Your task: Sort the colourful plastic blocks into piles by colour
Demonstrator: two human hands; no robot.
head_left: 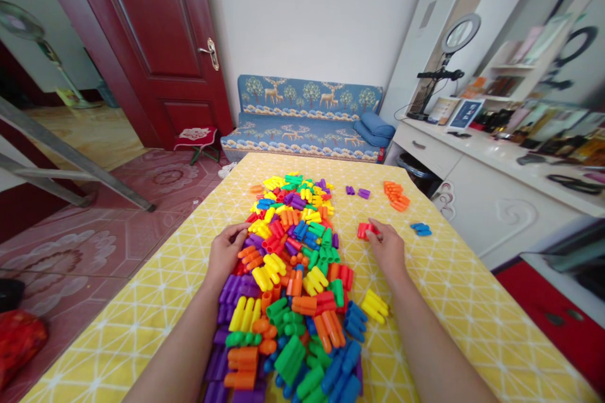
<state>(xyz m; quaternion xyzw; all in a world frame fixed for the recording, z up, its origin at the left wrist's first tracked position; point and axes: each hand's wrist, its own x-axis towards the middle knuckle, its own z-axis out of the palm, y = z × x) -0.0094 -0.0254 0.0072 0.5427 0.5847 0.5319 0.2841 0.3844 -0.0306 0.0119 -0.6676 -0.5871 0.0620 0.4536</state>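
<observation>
A long heap of plastic building pieces (293,264) in red, yellow, green, blue, orange and purple runs down the middle of a table with a yellow patterned cloth (463,302). My left hand (225,252) rests at the heap's left edge, fingers curled against the pieces. My right hand (386,247) lies to the right of the heap, its fingertips pinched on a small red piece (365,230) set apart on the cloth.
Small sorted groups lie on the cloth: orange pieces (396,196), purple pieces (357,191), blue pieces (420,228). Beyond the table are a blue sofa (307,116), a red door (151,44), a small stool (196,137). A white counter (496,157) with a ring light (460,33) runs along the right.
</observation>
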